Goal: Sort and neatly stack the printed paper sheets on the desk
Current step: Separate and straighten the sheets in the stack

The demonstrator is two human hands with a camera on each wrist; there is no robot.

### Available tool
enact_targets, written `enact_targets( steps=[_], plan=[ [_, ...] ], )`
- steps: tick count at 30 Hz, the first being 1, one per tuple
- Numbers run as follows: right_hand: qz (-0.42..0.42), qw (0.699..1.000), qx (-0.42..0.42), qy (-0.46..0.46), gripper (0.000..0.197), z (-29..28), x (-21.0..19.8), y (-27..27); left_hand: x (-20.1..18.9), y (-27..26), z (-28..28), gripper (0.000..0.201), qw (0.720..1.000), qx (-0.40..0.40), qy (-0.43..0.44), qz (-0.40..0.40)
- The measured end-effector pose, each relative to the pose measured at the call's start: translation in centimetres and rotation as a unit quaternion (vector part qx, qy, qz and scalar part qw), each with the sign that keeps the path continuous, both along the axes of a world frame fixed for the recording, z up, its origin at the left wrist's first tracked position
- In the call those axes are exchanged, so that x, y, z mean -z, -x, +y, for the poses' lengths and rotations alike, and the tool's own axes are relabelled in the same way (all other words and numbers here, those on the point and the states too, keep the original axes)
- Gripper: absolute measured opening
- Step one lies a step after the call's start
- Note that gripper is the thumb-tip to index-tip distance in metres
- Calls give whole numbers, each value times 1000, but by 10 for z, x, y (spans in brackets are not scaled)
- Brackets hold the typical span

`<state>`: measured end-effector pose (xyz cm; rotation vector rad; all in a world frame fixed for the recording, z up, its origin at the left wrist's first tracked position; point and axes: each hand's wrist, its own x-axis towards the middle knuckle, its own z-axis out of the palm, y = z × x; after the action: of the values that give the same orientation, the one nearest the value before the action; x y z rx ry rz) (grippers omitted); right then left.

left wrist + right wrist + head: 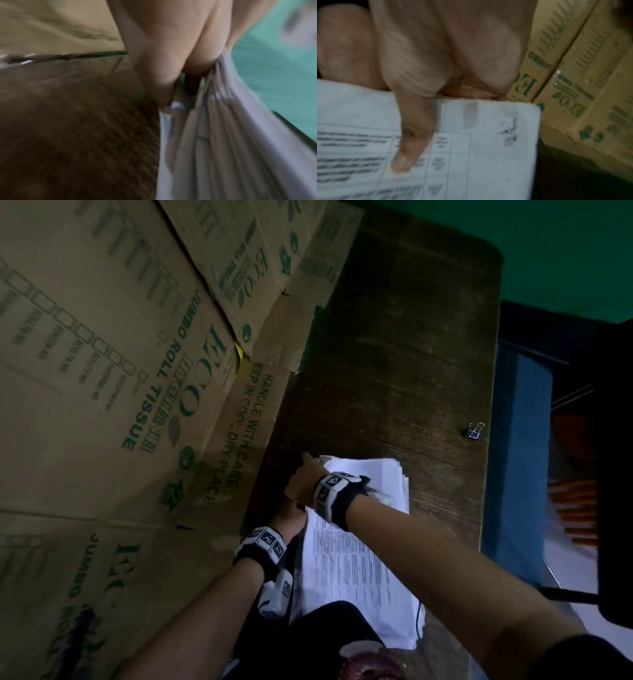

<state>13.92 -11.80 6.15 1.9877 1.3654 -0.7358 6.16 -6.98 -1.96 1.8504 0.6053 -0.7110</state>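
Note:
A stack of white printed paper sheets (359, 546) lies on the dark wooden desk (394, 371), close to my body. My right hand (301, 484) holds the stack's far left corner. In the right wrist view its thumb (407, 148) presses on the top sheet (479, 155), which bears a printed table, and the other fingers are hidden beneath. My left hand (289, 515) is at the stack's left edge. In the left wrist view the left hand's fingers (159, 81) pinch the fanned edges of the sheets (214, 142).
Large cardboard boxes (120, 371) printed "JUMBO ROLL TISSUE" stand along the left side of the desk, right beside my hands. A black binder clip (474, 430) lies near the desk's right edge. Beyond that edge is a blue surface (520, 457).

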Motion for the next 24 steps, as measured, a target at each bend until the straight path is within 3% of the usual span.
enact_targets(
  steps=[3,5,7,8,9,11,12,13,14,16,17,21,24],
  plan=[
    [-85,981,24,-174,18,-24,-8,2,0,4,0,35,996,-38,59,-49],
    [-93,962,111,-231,44,-53,-7,3,-3,5,2,30,990,-84,93,-63],
    [-67,905,288,-306,75,-89,-10,7,-12,12,5,37,976,-134,162,-55],
    [-82,861,393,-311,77,-111,-10,10,-16,17,6,41,972,-142,178,-51],
    [-104,799,509,-303,72,-137,-4,17,-21,22,5,37,971,-136,189,-52],
    [-81,645,718,-247,70,-188,7,43,-22,33,-1,40,983,-107,145,-45],
    [-42,574,788,-219,72,-208,17,64,-21,36,-6,48,989,-91,110,-43],
    [-10,538,821,-188,71,-218,28,87,-20,39,-11,53,991,-86,87,-45],
    [17,541,823,-170,69,-223,40,110,-22,40,-16,55,993,-84,74,-46],
    [58,594,784,-169,66,-216,67,153,-23,39,-23,54,992,-94,60,-53],
    [71,592,782,-182,61,-208,73,168,-23,38,-26,54,992,-93,58,-58],
    [71,511,818,-254,53,-208,69,190,-16,40,-27,55,996,-52,25,-64],
    [34,446,848,-283,64,-220,52,191,-13,48,-23,64,990,19,-133,-41]
  ],
)
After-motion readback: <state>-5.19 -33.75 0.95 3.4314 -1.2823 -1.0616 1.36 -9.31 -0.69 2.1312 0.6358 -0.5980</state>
